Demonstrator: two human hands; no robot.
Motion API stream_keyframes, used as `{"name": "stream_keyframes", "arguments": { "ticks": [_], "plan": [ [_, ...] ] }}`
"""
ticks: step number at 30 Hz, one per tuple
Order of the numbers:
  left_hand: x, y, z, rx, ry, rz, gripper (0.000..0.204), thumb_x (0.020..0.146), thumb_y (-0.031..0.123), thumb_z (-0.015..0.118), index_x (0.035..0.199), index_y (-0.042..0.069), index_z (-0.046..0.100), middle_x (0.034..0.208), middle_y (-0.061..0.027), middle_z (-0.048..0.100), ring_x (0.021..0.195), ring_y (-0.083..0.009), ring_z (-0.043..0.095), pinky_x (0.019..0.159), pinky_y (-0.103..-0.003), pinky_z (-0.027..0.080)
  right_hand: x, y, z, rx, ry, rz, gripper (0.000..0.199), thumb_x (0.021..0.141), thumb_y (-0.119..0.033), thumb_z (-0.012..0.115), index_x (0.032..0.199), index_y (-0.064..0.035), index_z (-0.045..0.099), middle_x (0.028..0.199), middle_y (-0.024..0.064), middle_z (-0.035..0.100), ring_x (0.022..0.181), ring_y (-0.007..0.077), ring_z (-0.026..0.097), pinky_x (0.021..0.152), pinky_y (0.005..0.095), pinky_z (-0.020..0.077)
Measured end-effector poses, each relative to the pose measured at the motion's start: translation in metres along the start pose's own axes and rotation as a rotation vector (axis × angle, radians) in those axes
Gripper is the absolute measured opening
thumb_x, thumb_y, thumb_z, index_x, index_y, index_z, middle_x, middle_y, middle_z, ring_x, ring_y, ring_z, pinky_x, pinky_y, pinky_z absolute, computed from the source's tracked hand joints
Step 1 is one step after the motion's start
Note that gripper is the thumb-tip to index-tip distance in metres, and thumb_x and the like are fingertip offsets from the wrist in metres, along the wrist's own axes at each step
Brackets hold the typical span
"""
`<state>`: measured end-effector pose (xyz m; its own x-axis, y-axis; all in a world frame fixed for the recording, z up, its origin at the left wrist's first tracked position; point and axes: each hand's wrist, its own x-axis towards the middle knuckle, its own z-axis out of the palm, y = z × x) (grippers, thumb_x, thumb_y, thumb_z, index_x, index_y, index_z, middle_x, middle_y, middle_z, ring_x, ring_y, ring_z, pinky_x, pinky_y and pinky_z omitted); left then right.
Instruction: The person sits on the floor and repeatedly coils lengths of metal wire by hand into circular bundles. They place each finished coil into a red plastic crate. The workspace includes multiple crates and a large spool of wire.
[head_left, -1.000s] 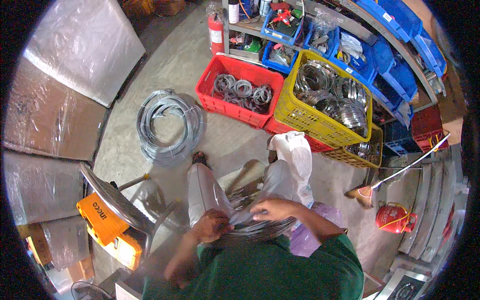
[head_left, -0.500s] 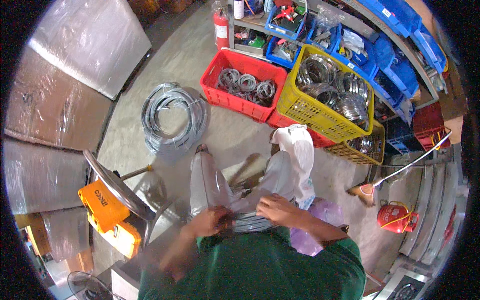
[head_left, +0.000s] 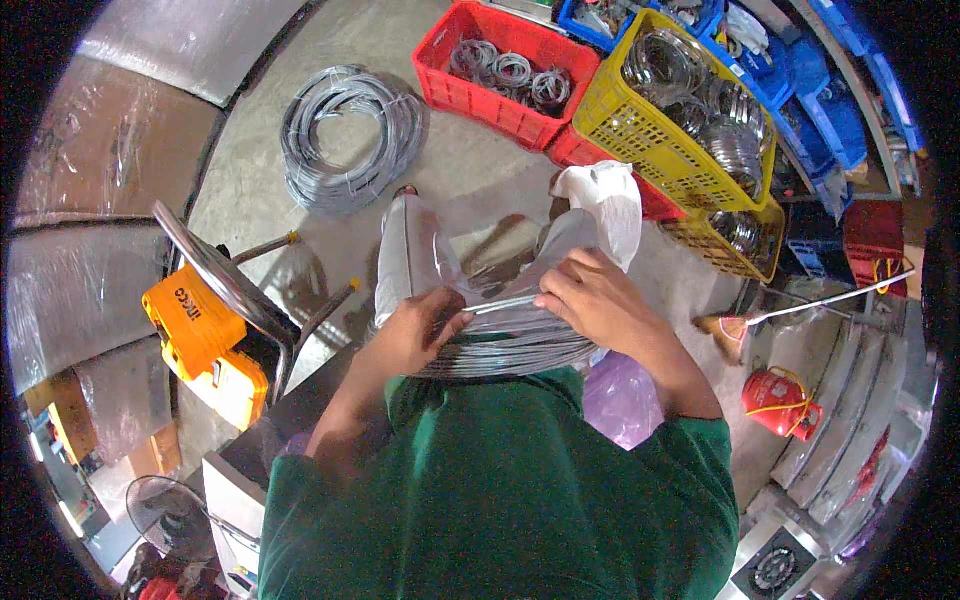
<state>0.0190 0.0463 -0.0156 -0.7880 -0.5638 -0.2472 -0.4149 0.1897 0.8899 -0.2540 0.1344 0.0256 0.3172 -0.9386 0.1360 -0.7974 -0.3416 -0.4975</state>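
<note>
Here, at the centre of the frame, the left hand [head_left: 415,335] is clenched around a coil of grey wire [head_left: 520,345] held against the green shirt, while the right hand [head_left: 590,300] grips the coil's upper edge. Toward the upper left, a larger wire bundle [head_left: 345,135] lies on the floor; a red crate [head_left: 505,60] and a yellow crate [head_left: 690,95] sit along the top.

Orange tool case [head_left: 205,340] beside stool [head_left: 215,275]
</note>
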Motion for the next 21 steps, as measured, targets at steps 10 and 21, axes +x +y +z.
{"name": "stream_keyframes", "arguments": {
  "ticks": [10,21],
  "plan": [
    [-0.005,-0.028,0.010,-0.024,-0.206,0.002,0.038,0.094,0.038,0.062,0.095,0.000,0.067,0.083,-0.0177,0.065,0.078,-0.0292,0.062,0.072,-0.038,0.049,-0.042,-0.020,-0.020,0.223,-0.290,0.269,0.028,0.091,-0.032,0.062,0.086,-0.0053,0.062,0.079,0.0145,0.062,0.076,0.0360,0.062,0.066,0.0444,0.0481],
    [0.005,-0.046,0.004,-0.158,-0.442,-0.192,0.048,0.099,0.044,0.050,0.117,0.002,0.065,0.114,-0.0133,0.064,0.109,-0.0271,0.059,0.097,-0.036,0.044,-0.103,-0.040,-0.138,0.287,0.022,0.128,0.034,0.066,-0.041,0.082,0.071,-0.0114,0.066,0.067,0.0033,0.063,0.059,0.0251,0.061,0.057,0.0376,0.0434]
  ]
}}
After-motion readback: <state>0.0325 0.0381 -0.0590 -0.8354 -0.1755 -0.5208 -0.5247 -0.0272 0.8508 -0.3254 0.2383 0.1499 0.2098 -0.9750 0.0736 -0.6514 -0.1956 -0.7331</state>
